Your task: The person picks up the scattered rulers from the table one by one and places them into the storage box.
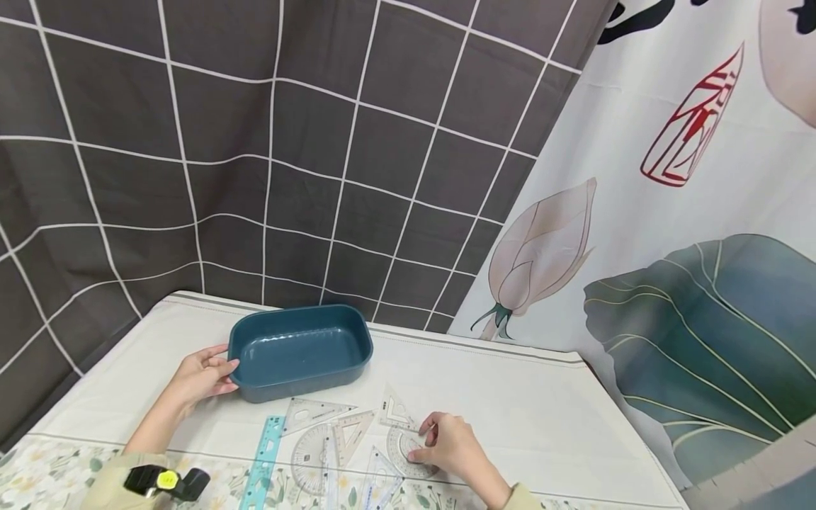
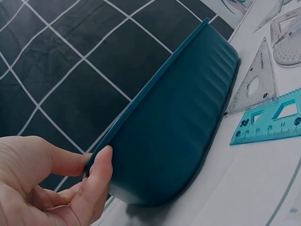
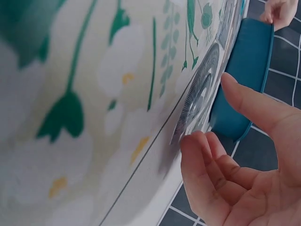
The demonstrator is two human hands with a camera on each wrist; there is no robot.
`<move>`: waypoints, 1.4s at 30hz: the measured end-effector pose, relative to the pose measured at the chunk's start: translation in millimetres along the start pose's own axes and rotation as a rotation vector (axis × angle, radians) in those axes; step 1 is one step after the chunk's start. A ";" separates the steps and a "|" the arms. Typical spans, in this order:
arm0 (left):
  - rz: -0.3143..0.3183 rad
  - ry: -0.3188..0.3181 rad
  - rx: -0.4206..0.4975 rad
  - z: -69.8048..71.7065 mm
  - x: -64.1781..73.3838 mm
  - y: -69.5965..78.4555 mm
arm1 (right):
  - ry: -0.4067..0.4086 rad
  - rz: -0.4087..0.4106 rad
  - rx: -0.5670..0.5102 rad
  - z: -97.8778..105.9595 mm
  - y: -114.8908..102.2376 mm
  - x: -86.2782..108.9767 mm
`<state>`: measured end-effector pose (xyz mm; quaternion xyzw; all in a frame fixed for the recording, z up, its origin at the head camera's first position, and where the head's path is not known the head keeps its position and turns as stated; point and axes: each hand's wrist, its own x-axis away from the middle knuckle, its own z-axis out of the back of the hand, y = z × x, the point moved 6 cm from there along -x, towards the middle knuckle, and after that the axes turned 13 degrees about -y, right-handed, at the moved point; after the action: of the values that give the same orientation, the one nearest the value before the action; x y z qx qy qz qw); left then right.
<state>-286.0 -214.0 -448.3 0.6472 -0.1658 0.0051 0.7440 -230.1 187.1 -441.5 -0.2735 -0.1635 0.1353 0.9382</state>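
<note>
My left hand [image 1: 202, 377] pinches the left rim of a dark teal rectangular tub [image 1: 299, 350], thumb on one side of the wall and fingers on the other. My right hand [image 1: 451, 448] hovers over or touches a small clear protractor [image 1: 400, 448]; in the right wrist view, a gap separates its thumb from its bent fingers [image 3: 192, 153]. Just left of that hand lie a clear set square [image 1: 397, 412] and another clear triangle [image 1: 380, 478]. Whether the fingertips touch the protractor I cannot tell.
A turquoise ruler [image 1: 263, 460] lies in front of the tub. Beside it are a larger round protractor [image 1: 309, 459], a clear triangle [image 1: 312, 414] and a set square [image 1: 350, 433]. A dark checked curtain [image 1: 306, 156] hangs behind the white tablecloth [image 1: 510, 397].
</note>
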 end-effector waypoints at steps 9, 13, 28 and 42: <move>0.009 0.003 0.022 -0.2 0.6 -1.0 | -0.010 -0.061 0.084 -5.5 -1.5 1.1; 0.020 0.007 0.032 -0.3 0.5 -2.1 | -0.007 -0.094 0.133 -6.3 -2.4 1.4; 0.026 0.019 0.038 2.7 -0.1 -1.4 | -0.073 -0.147 0.201 -3.3 -6.7 -7.1; 0.033 0.016 0.031 0.9 0.4 -0.2 | -0.047 -0.165 0.277 -10.2 -17.3 -5.1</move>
<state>-285.8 -215.0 -448.3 0.6559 -0.1704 0.0252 0.7349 -228.0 166.5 -441.2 -0.1240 -0.1871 0.0854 0.9707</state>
